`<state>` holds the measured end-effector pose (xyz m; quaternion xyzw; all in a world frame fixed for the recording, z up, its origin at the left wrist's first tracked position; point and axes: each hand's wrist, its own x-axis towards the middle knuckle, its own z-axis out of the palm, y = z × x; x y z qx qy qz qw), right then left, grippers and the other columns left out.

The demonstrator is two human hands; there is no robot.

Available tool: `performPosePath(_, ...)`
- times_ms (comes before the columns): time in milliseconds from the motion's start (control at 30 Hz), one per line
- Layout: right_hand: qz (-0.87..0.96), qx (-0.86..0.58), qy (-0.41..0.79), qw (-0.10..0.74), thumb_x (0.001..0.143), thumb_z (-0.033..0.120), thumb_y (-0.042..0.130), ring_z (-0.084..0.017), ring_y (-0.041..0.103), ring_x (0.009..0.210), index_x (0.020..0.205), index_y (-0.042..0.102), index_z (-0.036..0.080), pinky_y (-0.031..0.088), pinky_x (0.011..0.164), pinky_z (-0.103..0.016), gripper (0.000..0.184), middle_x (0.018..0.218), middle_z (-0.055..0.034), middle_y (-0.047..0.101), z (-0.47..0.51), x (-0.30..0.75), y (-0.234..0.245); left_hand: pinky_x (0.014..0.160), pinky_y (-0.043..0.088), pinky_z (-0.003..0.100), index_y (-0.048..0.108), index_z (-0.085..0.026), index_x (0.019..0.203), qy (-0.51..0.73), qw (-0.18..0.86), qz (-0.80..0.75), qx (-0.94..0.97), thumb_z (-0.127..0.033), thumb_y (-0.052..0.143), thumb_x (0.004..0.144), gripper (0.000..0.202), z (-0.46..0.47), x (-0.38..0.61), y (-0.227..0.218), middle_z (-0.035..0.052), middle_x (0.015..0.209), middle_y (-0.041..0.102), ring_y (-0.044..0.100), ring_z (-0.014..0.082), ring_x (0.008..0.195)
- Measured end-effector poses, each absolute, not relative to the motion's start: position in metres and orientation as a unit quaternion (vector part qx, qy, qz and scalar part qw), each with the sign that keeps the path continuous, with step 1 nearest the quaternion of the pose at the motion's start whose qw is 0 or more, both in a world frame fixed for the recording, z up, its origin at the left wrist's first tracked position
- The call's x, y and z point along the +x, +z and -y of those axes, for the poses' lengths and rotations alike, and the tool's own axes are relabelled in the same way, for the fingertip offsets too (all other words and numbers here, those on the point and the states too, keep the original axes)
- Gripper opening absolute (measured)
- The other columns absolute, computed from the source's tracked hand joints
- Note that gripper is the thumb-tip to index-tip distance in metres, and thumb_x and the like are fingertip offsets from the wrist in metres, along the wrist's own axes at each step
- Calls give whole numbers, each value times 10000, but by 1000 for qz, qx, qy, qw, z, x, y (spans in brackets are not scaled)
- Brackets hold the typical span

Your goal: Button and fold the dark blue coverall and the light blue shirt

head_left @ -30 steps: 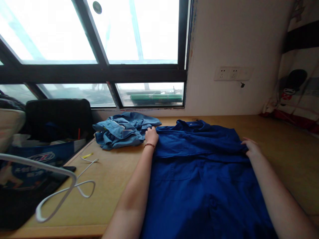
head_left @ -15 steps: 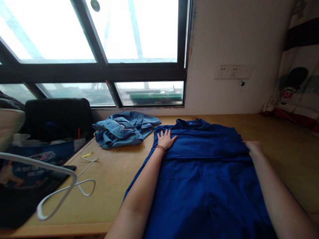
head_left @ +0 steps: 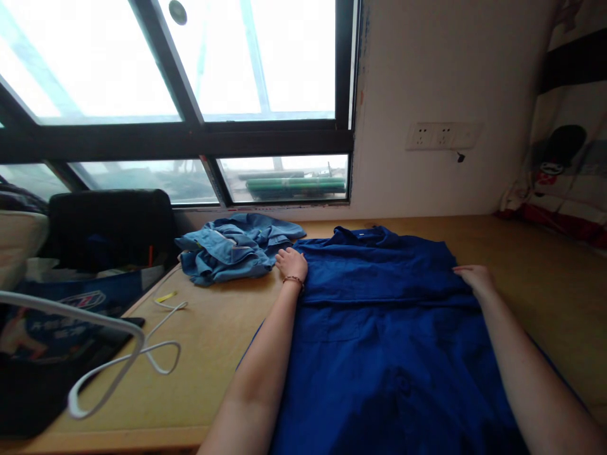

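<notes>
A dark blue shirt (head_left: 351, 328) lies spread out before me, collar at the far end, a button showing low on its front. At its upper left edge, my left hand (head_left: 291, 264) has its fingers curled over the side of the cloth, with a beaded bracelet on the wrist. Opposite, my right hand (head_left: 477, 279) holds its fingers together at the shirt's right edge; its fingertips touch the fabric there. Beyond my left hand lies a crumpled light blue garment (head_left: 237, 246), close to the shirt's left shoulder.
The wooden table (head_left: 213, 354) carries a white cable (head_left: 164, 354) on its left side. A dark chair (head_left: 114, 221) and a printed blue bag (head_left: 71, 316) stand left of it. Behind are a window (head_left: 265, 136), wall sockets (head_left: 443, 136) and a patterned curtain (head_left: 569, 151).
My left hand has slid left from lying spread on the shirt to its left edge, and its fingers have curled. My right hand has shifted slightly left along the right edge.
</notes>
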<state>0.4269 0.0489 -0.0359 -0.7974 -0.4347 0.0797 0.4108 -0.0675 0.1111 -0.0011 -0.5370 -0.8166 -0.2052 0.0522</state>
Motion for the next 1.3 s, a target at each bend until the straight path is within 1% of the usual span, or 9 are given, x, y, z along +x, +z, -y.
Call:
performPosePath(167, 411, -853, 66, 316, 562, 223, 593, -190, 569, 605, 735, 694, 211, 424, 526, -286, 200, 765, -45, 659, -54, 429, -41, 715, 438, 355, 549, -83, 1004, -135, -85, 794, -587, -311, 502, 732, 359, -122, -96, 16, 206, 1021, 571, 564, 298, 923)
performPosePath(400, 433, -838, 17, 333, 583, 272, 568, -190, 556, 598, 809, 691, 213, 422, 536, -305, 263, 796, -56, 654, -53, 424, -39, 696, 432, 260, 610, -94, 896, -124, -109, 773, -613, -290, 528, 712, 281, -134, -124, 14, 179, 963, 617, 579, 254, 917)
performPosePath(500, 423, -838, 25, 344, 598, 271, 557, -190, 565, 602, 818, 687, 218, 433, 535, -303, 260, 802, -52, 656, -52, 422, -39, 694, 437, 268, 604, -91, 907, -122, -102, 783, -602, -295, 512, 726, 287, -133, -128, 13, 183, 957, 615, 577, 255, 912)
performPosePath(600, 440, -857, 5, 270, 615, 240, 536, -222, 580, 629, 812, 691, 216, 440, 549, -333, 251, 800, -84, 652, -48, 412, -36, 720, 438, 313, 591, -95, 931, -122, -85, 797, -585, -245, 483, 744, 262, -127, -119, 16, 192, 986, 594, 562, 270, 928)
performPosePath(733, 541, -797, -155, 220, 726, 280, 450, -287, 543, 906, 921, 663, 175, 419, 768, -422, 308, 991, -126, 611, -44, 372, -23, 817, 395, 391, 511, -80, 1054, -174, 27, 771, -612, -204, 408, 791, 309, -115, -79, 23, 213, 1128, 488, 460, 284, 1061)
performPosePath(833, 676, -677, -187, 223, 808, 409, 365, -260, 378, 1147, 1117, 559, 202, 316, 943, -402, 420, 1236, -60, 474, -45, 331, -18, 911, 331, 379, 477, -121, 1105, -201, 77, 624, -751, -291, 353, 839, 339, -105, -39, 20, 159, 1168, 474, 408, 237, 1113)
performPosePath(933, 744, -639, -118, 156, 802, 544, 318, -271, 275, 1218, 1251, 408, 309, 276, 967, -452, 515, 1337, 23, 355, -46, 305, -27, 980, 251, 391, 392, -227, 1222, -166, 29, 504, -847, -466, 263, 849, 462, -99, -12, 4, 68, 1290, 401, 310, 214, 1201)
performPosePath(1100, 674, -730, -64, 92, 814, 562, 233, -306, 248, 1226, 1286, 323, 363, 236, 941, -556, 520, 1369, 40, 296, -49, 330, -42, 997, 156, 480, 341, -310, 1270, -124, -7, 594, -795, -635, 185, 775, 613, -113, -24, -18, 20, 1372, 297, 212, 257, 1260)
performPosePath(1300, 616, -776, -24, 132, 819, 526, 270, -293, 239, 1233, 1272, 361, 315, 255, 951, -514, 508, 1371, 8, 296, -63, 366, -43, 997, 146, 461, 384, -266, 1252, -144, -23, 701, -698, -590, 281, 773, 588, -132, -54, -12, 75, 1371, 289, 191, 277, 1267)
